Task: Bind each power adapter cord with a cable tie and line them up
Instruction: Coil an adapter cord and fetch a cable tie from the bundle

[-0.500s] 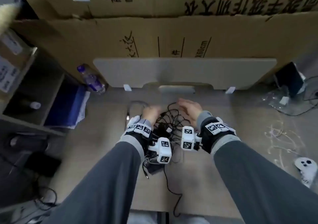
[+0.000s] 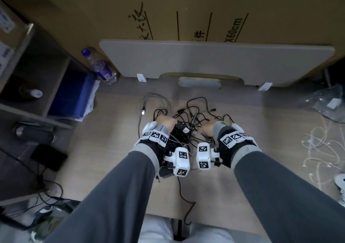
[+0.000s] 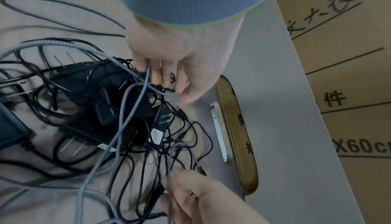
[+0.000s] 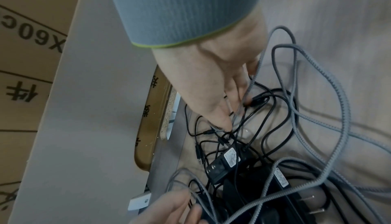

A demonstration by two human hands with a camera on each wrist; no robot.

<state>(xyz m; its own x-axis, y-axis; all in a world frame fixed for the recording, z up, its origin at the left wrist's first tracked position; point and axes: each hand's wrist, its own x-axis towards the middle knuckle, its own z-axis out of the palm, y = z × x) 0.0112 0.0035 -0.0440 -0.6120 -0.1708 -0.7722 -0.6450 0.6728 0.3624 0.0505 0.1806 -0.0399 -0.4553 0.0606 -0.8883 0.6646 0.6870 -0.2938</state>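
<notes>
Both hands lower now, left hand [image 3: 175,57] and right hand [image 4: 213,83] fingers gripping tangled cords [image 2: 194,112].

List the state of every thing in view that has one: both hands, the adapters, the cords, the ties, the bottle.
left hand: fingers curled round the grey braided cable
right hand: fingers in the cords, pinching thin ones
power adapters: piled together, not lined up
black cords: tangled, unbound
white cable ties: loose on the desk, unused
plastic bottle: lying tilted against the cardboard
</notes>
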